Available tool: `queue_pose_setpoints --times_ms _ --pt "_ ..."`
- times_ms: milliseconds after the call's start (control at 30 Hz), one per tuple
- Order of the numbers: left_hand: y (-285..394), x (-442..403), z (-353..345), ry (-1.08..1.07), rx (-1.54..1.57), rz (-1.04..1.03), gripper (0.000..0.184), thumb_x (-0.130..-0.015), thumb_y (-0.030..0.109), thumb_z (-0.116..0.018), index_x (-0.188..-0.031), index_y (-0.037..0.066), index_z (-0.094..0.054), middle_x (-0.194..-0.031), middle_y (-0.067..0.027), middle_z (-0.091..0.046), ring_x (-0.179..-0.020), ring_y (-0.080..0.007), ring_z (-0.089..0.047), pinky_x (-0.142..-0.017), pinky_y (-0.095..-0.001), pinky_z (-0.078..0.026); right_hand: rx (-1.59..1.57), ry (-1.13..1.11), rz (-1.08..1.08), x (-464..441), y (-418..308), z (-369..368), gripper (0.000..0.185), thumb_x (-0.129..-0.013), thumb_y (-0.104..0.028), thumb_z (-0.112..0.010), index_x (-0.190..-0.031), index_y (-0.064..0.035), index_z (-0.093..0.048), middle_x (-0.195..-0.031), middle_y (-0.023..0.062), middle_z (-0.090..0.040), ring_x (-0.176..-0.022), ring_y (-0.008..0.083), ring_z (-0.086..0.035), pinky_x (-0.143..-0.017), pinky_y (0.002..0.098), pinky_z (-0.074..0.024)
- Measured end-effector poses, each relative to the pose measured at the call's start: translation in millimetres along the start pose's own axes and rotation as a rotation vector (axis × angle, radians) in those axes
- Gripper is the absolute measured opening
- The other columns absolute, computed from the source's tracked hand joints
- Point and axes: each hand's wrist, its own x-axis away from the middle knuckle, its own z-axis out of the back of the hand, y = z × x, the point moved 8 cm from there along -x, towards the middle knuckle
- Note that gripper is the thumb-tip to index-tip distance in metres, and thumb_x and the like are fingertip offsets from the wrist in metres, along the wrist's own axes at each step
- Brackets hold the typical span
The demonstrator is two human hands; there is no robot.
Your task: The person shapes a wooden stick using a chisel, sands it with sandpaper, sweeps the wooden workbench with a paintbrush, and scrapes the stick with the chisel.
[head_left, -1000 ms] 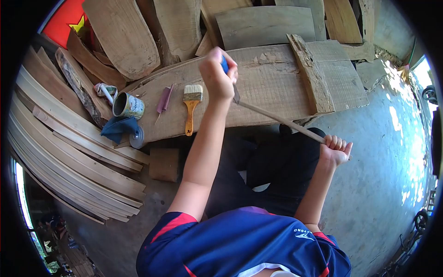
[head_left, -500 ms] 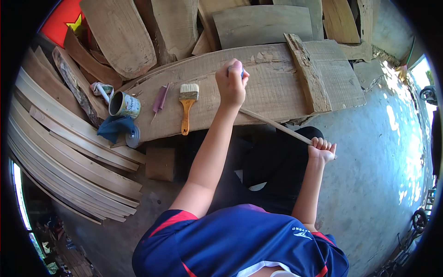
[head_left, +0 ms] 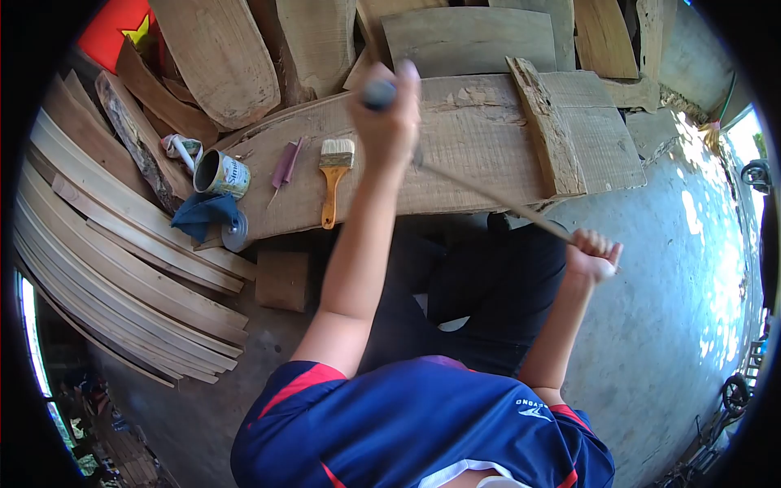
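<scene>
My left hand [head_left: 386, 122], slightly blurred, is wrapped round a tool with a round dark-blue handle end [head_left: 378, 94]. Part of its metal shows below the fist, beside the far end of a thin wooden strip [head_left: 496, 198]; whether they touch is unclear. The strip slants down to the right, where my right hand [head_left: 594, 256] is closed on its near end. Under my left hand lies a broad wooden board [head_left: 464, 154]. On that board, left of my forearm, are a paintbrush [head_left: 333, 175] with a yellow handle and a purple object [head_left: 286, 165] with a thin tip.
An open can [head_left: 224, 174], a blue cloth [head_left: 203, 215] and a round clear disc [head_left: 235, 232] are at the board's left end. Long wood strips [head_left: 146, 260] fan out at left. A rough wood piece [head_left: 549, 130] crosses the board. More planks [head_left: 468, 41] stand behind.
From half a second ago, my left hand has moved up and slightly left with the tool. My right hand has shifted right and slightly up, and the strip has moved with it.
</scene>
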Motion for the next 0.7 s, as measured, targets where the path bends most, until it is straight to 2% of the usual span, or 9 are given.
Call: queue_pose_setpoints --times_ms 33,67,100,133,233,467,700 --pt "-71 15 18 -0.05 -0.312 -0.042 0.036 -0.086 0.012 -0.058 -0.055 0.011 -0.039 -0.049 0.0032 -0.043 -0.039 -0.0038 -0.038 -0.036 -0.0217 -0.029 0.079 0.093 0.005 -4 5 22 0.052 -0.094 -0.041 -0.031 -0.051 -0.0163 -0.019 -0.045 -0.0031 -0.016 -0.041 0.0135 -0.013 -0.044 0.0286 -0.0148" --pt "-70 19 24 -0.027 -0.209 0.019 0.036 -0.086 0.011 -0.058 -0.056 0.01 -0.039 -0.05 0.0033 -0.043 -0.039 -0.0038 -0.038 -0.036 -0.0215 -0.029 0.154 0.185 0.01 -8 9 43 0.052 -0.095 -0.043 -0.03 -0.051 -0.0159 -0.02 -0.044 -0.0029 -0.016 -0.041 0.0138 -0.013 -0.043 0.0286 -0.0149" --pt "-67 19 25 -0.015 -0.103 0.076 0.036 -0.085 0.01 -0.058 -0.056 0.01 -0.038 -0.051 0.0035 -0.043 -0.04 -0.0038 -0.038 -0.036 -0.0213 -0.029 0.086 0.207 -0.019 -6 12 52 0.053 -0.095 -0.043 -0.029 -0.051 -0.0154 -0.02 -0.044 -0.0024 -0.016 -0.041 0.0142 -0.013 -0.042 0.0289 -0.0151" --pt "-61 19 24 -0.014 -0.106 0.082 0.036 -0.085 0.01 -0.058 -0.056 0.01 -0.038 -0.051 0.0035 -0.043 -0.04 -0.0038 -0.038 -0.036 -0.0213 -0.029 0.088 0.213 -0.02 -5 9 59 0.053 -0.095 -0.043 -0.029 -0.051 -0.0154 -0.02 -0.044 -0.0024 -0.016 -0.041 0.0142 -0.013 -0.042 0.0289 -0.0151" --pt "-63 18 22 -0.019 0.063 0.211 0.033 -0.086 0.008 -0.057 -0.059 0.009 -0.038 -0.051 0.0028 -0.043 -0.041 -0.0031 -0.039 -0.036 -0.0198 -0.029 0.106 0.134 0.025 -1 7 50 0.054 -0.095 -0.042 -0.028 -0.049 -0.0156 -0.02 -0.044 -0.002 -0.016 -0.04 0.014 -0.013 -0.041 0.0293 -0.0147" --pt "-62 19 28 0.019 0.08 0.204 0.036 -0.084 0.011 -0.06 -0.059 0.011 -0.035 -0.051 0.0018 -0.039 -0.038 -0.0039 -0.034 -0.035 -0.0212 -0.026 0.165 0.071 0.057 4 8 22 0.052 -0.097 -0.039 -0.027 -0.051 -0.0165 -0.02 -0.044 -0.0026 -0.015 -0.041 0.0127 -0.011 -0.042 0.0291 -0.0137" --pt "-57 22 24 -0.017 0.034 0.138 0.034 -0.085 0.01 -0.059 -0.06 0.011 -0.035 -0.052 0.0017 -0.04 -0.038 -0.0039 -0.034 -0.035 -0.0202 -0.026 0.331 -0.154 0.2 39 11 -56 0.048 -0.098 -0.034 -0.03 -0.054 -0.0165 -0.018 -0.047 -0.003 -0.014 -0.044 0.0115 -0.011 -0.043 0.0279 -0.0145"
